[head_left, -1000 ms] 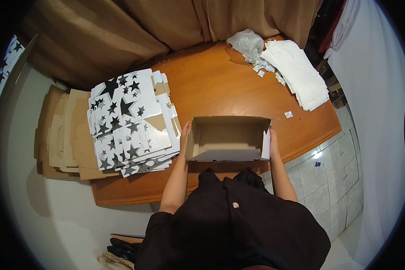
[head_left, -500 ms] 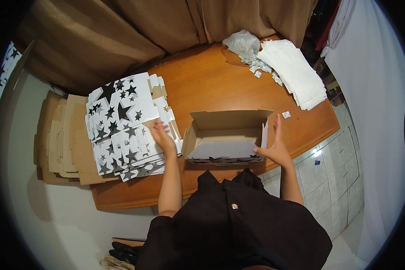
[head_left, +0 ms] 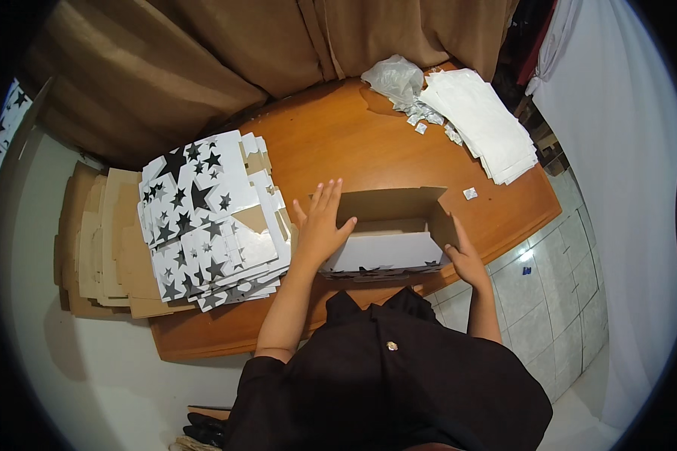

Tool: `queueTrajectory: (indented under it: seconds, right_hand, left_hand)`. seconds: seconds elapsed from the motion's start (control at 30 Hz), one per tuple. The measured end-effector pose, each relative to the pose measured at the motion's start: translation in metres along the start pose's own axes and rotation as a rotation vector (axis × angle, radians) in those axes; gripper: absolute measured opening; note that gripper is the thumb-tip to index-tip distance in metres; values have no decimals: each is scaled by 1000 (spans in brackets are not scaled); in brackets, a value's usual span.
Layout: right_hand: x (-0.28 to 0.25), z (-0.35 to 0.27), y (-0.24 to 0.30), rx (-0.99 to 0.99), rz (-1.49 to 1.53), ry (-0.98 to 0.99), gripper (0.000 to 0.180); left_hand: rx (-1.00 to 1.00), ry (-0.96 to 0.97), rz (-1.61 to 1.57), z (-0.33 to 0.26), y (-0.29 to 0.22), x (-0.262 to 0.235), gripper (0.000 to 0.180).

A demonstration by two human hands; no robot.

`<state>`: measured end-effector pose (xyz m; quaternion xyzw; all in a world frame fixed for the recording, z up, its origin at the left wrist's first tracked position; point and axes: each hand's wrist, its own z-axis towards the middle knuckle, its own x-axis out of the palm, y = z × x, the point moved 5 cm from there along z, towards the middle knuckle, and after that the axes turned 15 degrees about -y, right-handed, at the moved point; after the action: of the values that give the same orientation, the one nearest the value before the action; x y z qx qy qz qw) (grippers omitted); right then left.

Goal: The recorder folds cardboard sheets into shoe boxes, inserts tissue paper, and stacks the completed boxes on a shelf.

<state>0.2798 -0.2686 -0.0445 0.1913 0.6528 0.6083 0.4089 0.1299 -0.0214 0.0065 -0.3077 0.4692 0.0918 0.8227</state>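
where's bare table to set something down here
Bare wood lies behind the open box, between the star-printed stack and the white sheets. The left edge is crowded with flat cardboard; left hand and right hand flank the box.

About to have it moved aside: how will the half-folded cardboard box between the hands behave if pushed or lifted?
The cardboard box looks empty and thin-walled, so probably light and easy to slide on the smooth wooden table. Its flaps stand loose, so it may flex or unfold if lifted by one side. The left hand and right hand at both ends likely keep it square.
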Motion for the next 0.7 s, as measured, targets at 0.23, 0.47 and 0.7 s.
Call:
queueTrajectory:
  seconds: [0.23, 0.47, 0.7]
  right_hand:
    - [-20, -12, -36, 601, 419, -402, 57]
    - [-3, 5, -21, -28, 171, -86, 50]
    - [31, 5, 0, 177, -508, 329, 60]
  left_hand:
    - [272, 239, 38, -35, 8, -14, 84]
    - [35, 422, -56, -69, 22, 3, 77]
    - [164, 177, -4, -60, 16, -22, 52]
